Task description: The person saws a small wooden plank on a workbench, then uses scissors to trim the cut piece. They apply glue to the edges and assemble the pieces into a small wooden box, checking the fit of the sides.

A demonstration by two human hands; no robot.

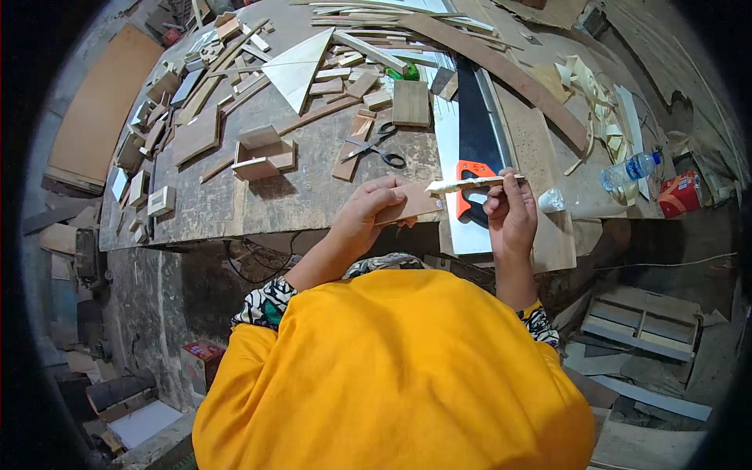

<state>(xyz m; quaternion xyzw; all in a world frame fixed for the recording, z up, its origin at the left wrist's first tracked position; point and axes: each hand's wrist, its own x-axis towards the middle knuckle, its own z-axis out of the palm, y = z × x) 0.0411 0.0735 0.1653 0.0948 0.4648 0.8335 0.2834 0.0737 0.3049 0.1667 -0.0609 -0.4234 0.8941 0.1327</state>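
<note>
My left hand (pixel 368 213) grips a small brown wooden board (pixel 417 202) above the table's front edge, thumb on top. In my right hand (pixel 514 213) a thin wooden stick (pixel 458 186) is pinched between thumb and fingers. Pale, cream-coloured paste coats the stick, and its left end lies over the board's far right corner; whether they touch I cannot tell. Below the stick lies a handsaw with an orange handle (pixel 476 170) and a dark blade. Black scissors (pixel 381 147) rest on a wooden strip beyond my left hand.
A small open wooden box (pixel 262 155) stands on the worn table (pixel 196 205), left of my hands. Loose wood offcuts (pixel 337 78) and a pale triangular panel (pixel 301 69) lie farther back. On the right are a plastic bottle (pixel 629 171), a white cup (pixel 551 200) and a red packet (pixel 680 196).
</note>
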